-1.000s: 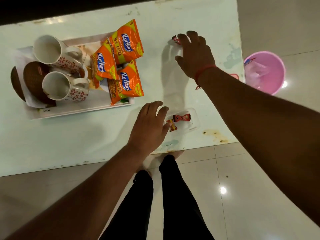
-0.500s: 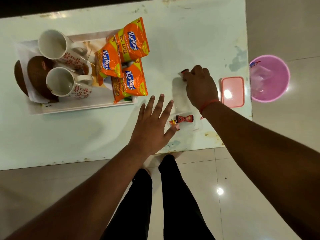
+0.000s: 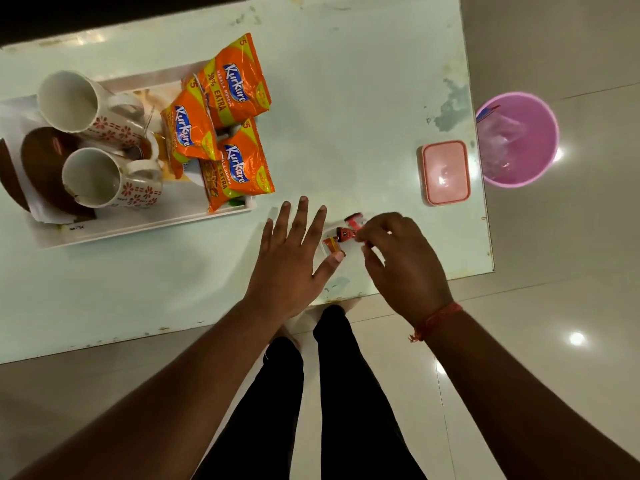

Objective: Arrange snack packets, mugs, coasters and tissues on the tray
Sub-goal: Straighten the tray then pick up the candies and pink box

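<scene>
- On the far left, your tray [image 3: 145, 230] already carries the two mugs [image 3: 104, 133], the brown coasters [image 3: 41, 164] on white tissue, and three orange snack packets [image 3: 214, 133]. Leave these undisturbed.
- Your left hand [image 3: 294, 268] lies flat on the surface [image 3: 346, 116], fingers [image 3: 299, 220] spread and gripping nothing. Its thumb touches the small clear container; use it to steady that container.
- Your right hand [image 3: 398, 261] pinches a small red sachet [image 3: 353, 223] over the container, just beside the sachets [image 3: 337, 239] lying inside.
- Lower the sachet fully inside before releasing.
- The pink lid [image 3: 445, 173] waits further right; the pink bucket [image 3: 517, 138] stands on the floor.
</scene>
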`<move>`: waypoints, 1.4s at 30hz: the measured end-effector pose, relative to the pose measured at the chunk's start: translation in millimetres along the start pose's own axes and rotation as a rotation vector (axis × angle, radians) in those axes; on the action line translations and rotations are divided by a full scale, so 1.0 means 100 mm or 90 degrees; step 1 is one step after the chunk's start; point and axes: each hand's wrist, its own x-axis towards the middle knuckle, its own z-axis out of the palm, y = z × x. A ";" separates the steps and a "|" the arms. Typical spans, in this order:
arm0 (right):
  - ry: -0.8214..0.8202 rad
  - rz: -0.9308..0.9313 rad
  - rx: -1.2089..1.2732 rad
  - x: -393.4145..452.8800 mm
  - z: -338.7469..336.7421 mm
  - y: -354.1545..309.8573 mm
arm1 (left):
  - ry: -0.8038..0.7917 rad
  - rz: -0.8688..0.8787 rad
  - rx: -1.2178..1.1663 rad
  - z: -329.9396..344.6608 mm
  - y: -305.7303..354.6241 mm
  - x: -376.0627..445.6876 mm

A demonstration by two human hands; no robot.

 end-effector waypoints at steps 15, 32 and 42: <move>0.022 0.334 -0.196 0.75 -0.04 1.10 | 0.008 0.021 -0.037 -0.12 0.12 0.14; 0.169 0.429 0.822 0.11 0.01 -0.17 | 0.084 -0.095 -0.395 -0.42 0.37 0.30; 0.167 0.559 0.954 -0.11 0.19 -0.50 | 0.044 -0.117 -0.439 -0.52 0.43 0.43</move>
